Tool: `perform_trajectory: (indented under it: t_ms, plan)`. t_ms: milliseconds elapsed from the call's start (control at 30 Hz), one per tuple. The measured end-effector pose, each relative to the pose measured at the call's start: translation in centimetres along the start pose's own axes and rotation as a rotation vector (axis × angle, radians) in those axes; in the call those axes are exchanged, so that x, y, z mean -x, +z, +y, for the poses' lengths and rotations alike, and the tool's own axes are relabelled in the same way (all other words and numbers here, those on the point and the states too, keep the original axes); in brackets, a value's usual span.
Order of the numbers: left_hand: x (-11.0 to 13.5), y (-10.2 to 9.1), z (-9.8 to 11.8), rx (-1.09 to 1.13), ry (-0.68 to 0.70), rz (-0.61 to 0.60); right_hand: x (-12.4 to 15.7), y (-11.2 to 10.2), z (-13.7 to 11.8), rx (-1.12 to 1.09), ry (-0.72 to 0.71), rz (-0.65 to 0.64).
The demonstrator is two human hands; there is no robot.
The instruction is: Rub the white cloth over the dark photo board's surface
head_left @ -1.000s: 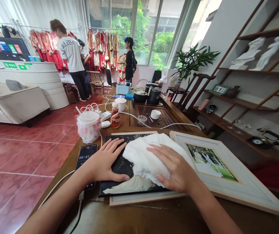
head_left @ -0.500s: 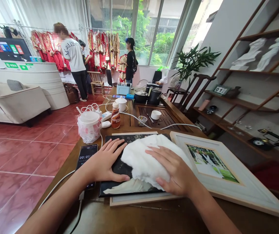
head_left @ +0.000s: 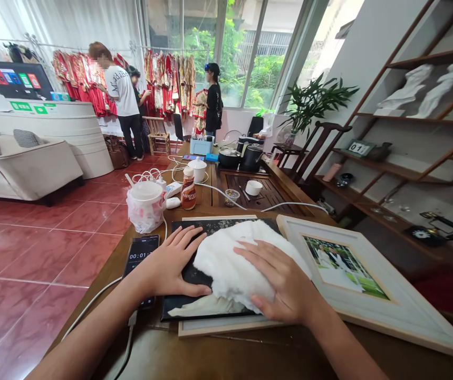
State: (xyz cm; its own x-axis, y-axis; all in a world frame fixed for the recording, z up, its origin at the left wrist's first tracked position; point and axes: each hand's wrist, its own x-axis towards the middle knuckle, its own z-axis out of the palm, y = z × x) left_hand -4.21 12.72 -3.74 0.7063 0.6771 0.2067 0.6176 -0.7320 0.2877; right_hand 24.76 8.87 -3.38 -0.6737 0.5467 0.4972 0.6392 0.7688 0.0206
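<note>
Two spread hands: left [head_left: 166, 264] on dark board [head_left: 218, 227], right [head_left: 281, 282] on crosswise white batting [head_left: 226, 269]

The bottle [head_left: 188, 193] reads NESCAFÉ, the shelf block [head_left: 359, 148] 01, the phone timer [head_left: 141, 255] 00:01.

- Daylight is admitted through the windows [head_left: 246, 53], their brightest panes blown out.
- Glare is thrown across the red floor tiles [head_left: 20, 248].
- A soft shadow is cast by the right hand [head_left: 281, 282].
- The shelves [head_left: 420, 119] are bowed by edge distortion.

White wadding [head_left: 232, 269] soft, fibrous; black board [head_left: 218, 226] glossy; frame [head_left: 392, 311] pale matt wood.
</note>
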Motion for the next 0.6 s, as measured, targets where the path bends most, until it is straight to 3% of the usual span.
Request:
perform_trajectory:
  t_ms: [100,300,500,600]
  plan:
    - [0.0,0.1,-0.1,-0.006,0.003,0.003,-0.1,-0.1,-0.1,-0.005,-0.036,-0.011]
    - [0.0,-0.1,0.1,0.008,-0.007,0.005,0.2,-0.3,0.9,0.062,0.084,-0.003]
    - [0.0,0.0,-0.1,-0.007,-0.005,-0.006,-0.1,-0.2,0.2,0.021,-0.026,-0.024]
    - [-0.1,-0.1,0.0,-0.001,-0.006,0.000,-0.1,-0.4,0.6,0.034,0.010,-0.017]
